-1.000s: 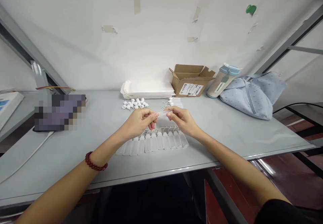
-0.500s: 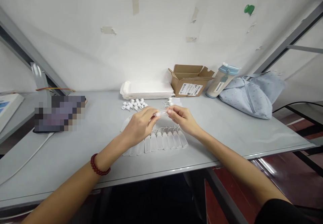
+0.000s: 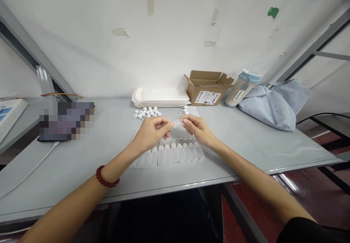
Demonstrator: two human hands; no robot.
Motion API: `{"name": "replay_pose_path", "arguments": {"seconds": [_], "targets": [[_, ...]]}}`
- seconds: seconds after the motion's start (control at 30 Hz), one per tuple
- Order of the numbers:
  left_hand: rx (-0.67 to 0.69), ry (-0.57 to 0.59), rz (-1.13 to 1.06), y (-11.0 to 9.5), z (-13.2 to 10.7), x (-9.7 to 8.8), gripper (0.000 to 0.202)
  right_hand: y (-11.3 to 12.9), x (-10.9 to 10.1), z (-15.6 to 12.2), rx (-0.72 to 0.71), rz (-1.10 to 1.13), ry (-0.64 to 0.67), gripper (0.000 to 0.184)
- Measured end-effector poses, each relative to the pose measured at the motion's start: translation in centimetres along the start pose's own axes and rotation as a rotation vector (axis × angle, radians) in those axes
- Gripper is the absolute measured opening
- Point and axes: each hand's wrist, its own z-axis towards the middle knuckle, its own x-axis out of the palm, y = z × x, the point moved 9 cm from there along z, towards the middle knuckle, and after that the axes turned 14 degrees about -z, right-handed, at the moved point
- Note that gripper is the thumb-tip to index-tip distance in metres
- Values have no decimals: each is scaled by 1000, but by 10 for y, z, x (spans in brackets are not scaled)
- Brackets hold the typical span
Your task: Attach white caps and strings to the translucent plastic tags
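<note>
- A small clear bottle [image 3: 178, 123] is held in the air above the counter, level and crosswise, its ends pinched so that little of it is covered.
- The left grip [image 3: 150, 133] is clenched on one end with thumb and fingertips; a firm pinch like this suits something so slight.
- The right grip [image 3: 198, 130] is clenched on the other end, so the two hands steady it between them.
- A row of clear bottles [image 3: 169, 154] lies just below the hands, side by side with thin white loops at their necks; this spacing keeps each one easy to reach.
- White caps [image 3: 146, 113] sit in a loose cluster beyond the left grip, close at hand.
- Farther back stand a stack of white pouches [image 3: 160, 97], a cardboard box [image 3: 209, 93], a tumbler [image 3: 242, 89] and a blue bag [image 3: 270, 106], all set against the wall, away from the work.
</note>
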Motion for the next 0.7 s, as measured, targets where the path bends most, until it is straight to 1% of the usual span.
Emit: {"name": "replay_pose_path", "arguments": {"seconds": [0.07,0.17,0.23,0.3,0.37,0.47,0.6,0.63,0.7], "targets": [[-3,-38,-42,-1,-1,-1,19,-4,3,1,29,73,12,41],[-52,-36,-66,3,-1,0,20,-4,3,2,26,132,1,39],[-98,12,-64,8,0,4,22,-2,1,2,4,122,-12,36],[-135,87,-49,12,0,9,27,0,1,2,-10,96,-3,35],[-135,132,-23,13,0,13,35,2,2,1,-15,69,17,36],[-97,127,11,9,0,12,36,3,2,0,-14,22,23,38],[-28,102,55,3,-2,11,29,0,1,-1,-3,29,4,38],[15,96,90,1,-2,11,27,-1,1,-1,4,45,1,37],[155,85,221,-7,-4,12,24,-2,1,-1,16,81,-1,38]]}}
